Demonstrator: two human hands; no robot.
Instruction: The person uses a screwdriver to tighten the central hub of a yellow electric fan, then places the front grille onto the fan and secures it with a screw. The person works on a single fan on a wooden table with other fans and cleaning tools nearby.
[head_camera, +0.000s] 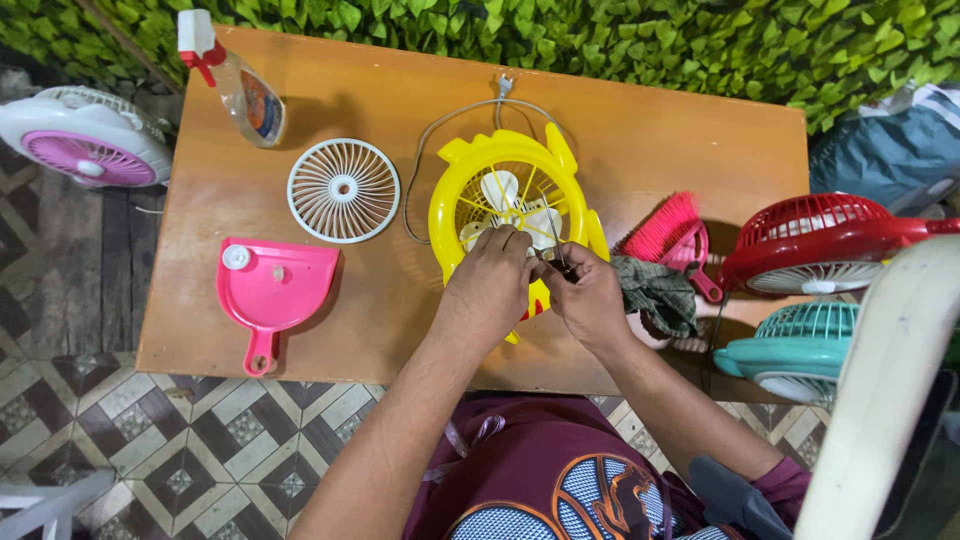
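A small yellow fan (470, 165) lies face up on the wooden table (640, 140), its front grille off and its white blades showing. My left hand (487, 285) rests on the fan's lower part, fingers curled onto the spokes. Beside it, my right hand (585, 295) pinches a thin dark tool, possibly tweezers or a small screwdriver (556, 248), pointed at the fan's hub. A grey cord (440, 115) runs from the fan toward the table's back edge.
A white round grille (343, 190) and a pink dustpan (268, 290) lie to the left, a spray bottle (240, 85) at the back left. A pink brush (672, 235) and cloth (658, 295) lie right. Red (820, 240), teal (795, 350) and pink-white (85, 140) fans surround the table.
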